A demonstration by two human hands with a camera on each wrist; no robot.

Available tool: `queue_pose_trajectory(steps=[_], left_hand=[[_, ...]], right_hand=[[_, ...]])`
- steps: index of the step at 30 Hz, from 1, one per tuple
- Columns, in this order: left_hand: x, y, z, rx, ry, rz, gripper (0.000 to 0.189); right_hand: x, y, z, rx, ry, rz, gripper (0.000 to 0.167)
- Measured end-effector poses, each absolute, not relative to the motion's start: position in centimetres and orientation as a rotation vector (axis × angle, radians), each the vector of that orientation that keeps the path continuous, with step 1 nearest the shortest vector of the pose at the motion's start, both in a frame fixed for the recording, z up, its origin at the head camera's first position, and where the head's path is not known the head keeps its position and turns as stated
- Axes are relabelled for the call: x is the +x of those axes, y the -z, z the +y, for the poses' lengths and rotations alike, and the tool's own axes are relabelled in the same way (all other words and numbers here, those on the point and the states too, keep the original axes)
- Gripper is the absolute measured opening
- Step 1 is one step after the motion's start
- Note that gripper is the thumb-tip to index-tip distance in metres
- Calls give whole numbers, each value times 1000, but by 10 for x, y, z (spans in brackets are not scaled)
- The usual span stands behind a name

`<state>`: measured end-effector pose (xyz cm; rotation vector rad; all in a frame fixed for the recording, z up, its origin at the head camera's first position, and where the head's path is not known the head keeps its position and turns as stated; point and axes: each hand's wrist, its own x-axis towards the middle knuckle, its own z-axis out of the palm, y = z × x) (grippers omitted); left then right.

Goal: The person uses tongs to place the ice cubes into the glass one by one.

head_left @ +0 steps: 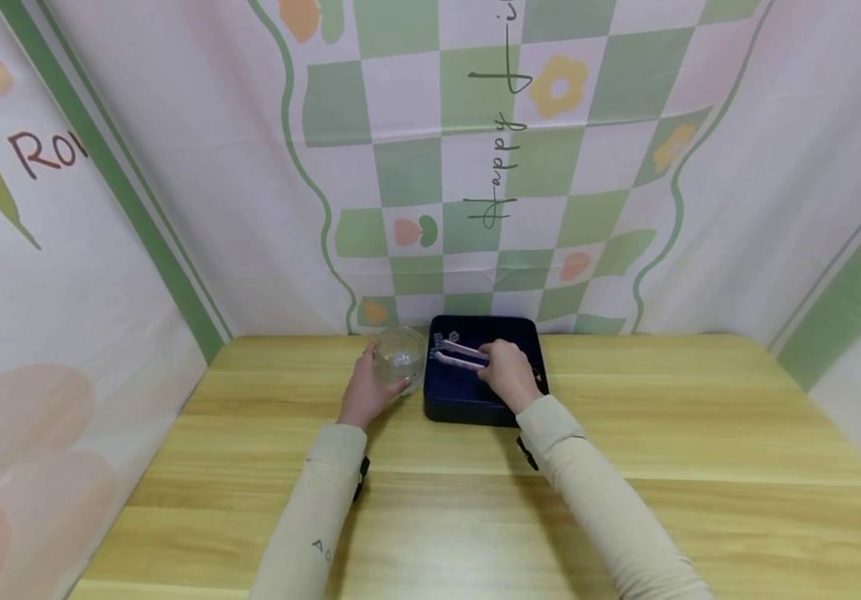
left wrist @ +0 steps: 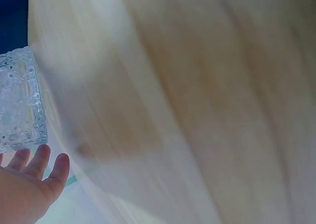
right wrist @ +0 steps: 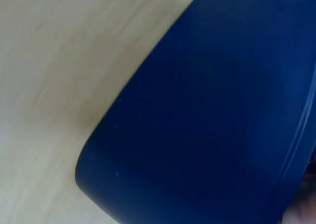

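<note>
In the head view my left hand holds a clear, textured glass from its left and near side. The left wrist view shows the bumpy wall of the glass, with the fingertips of my left hand at its lower edge. My right hand grips pale pink tongs over a dark blue tray. The tongs' two arms are spread and point left. Near their tips, small whitish, cube-like shapes show inside the tray. The tray's outer wall fills most of the right wrist view.
The glass stands close beside the tray's left wall on a wooden table. Behind the table hangs a green-and-white checked cloth, close to the tray's far edge. Another printed cloth hangs on the left.
</note>
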<state>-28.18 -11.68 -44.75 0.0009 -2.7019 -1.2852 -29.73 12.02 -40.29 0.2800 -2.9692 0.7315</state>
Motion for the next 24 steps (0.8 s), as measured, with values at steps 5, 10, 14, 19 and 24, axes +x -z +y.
queue_pose_trajectory(steps=[5, 10, 14, 19, 24], left_hand=[[-281, 446, -116, 25, 1301, -2718, 89], [-280, 445, -116, 34, 1287, -2730, 89], [-280, 444, -116, 25, 1276, -2724, 88], [-280, 445, -117, 19, 1278, -2719, 88], [-280, 445, -116, 39, 1285, -2733, 89]], right_hand=[[-297, 404, 117, 284, -718, -2993, 37], [-296, 402, 114, 320, -686, -3006, 37], [-296, 402, 113, 339, -677, -3013, 38], [-298, 404, 115, 393, -639, -2988, 37], [-301, 407, 118, 457, -578, -2956, 35]])
